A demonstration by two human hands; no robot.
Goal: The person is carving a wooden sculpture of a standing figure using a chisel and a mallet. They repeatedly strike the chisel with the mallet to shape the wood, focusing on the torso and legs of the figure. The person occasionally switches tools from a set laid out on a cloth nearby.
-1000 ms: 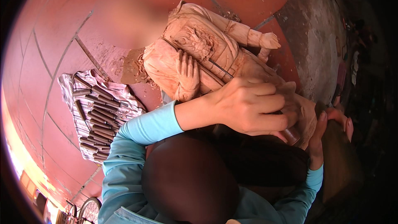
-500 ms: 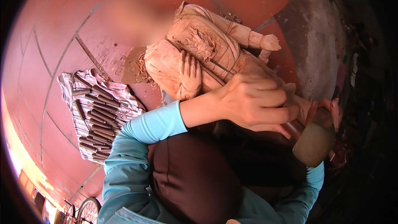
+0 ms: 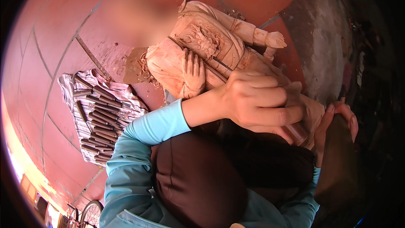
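Observation:
My left hand [image 3: 261, 101] is wrapped round a wood carving chisel [image 3: 297, 133]; the butt of its brown handle shows below my fingers. The dark blade slants up and left, its tip on the carved relief of a pale wooden statue [image 3: 168, 63] lying on its back. The statue has robe folds, one hand on its body and the other arm stretched right. At the right, my right hand [image 3: 337, 120] is closed on a wooden mallet [image 3: 337, 160], whose blurred head is apart from the chisel butt. The mallet's handle is mostly hidden.
Several dark-handled carving tools [image 3: 103, 122] lie on a striped cloth [image 3: 69, 88] on the red tiled floor [image 3: 50, 114] at my left. Wood shavings [image 3: 145, 69] lie beside the statue. A bicycle wheel [image 3: 91, 214] shows at the lower left. My dark-trousered knee [image 3: 198, 177] is below the statue.
My right hand has swung the mallet away from the chisel butt, right and downward. My left hand keeps its hold on the chisel and has barely moved.

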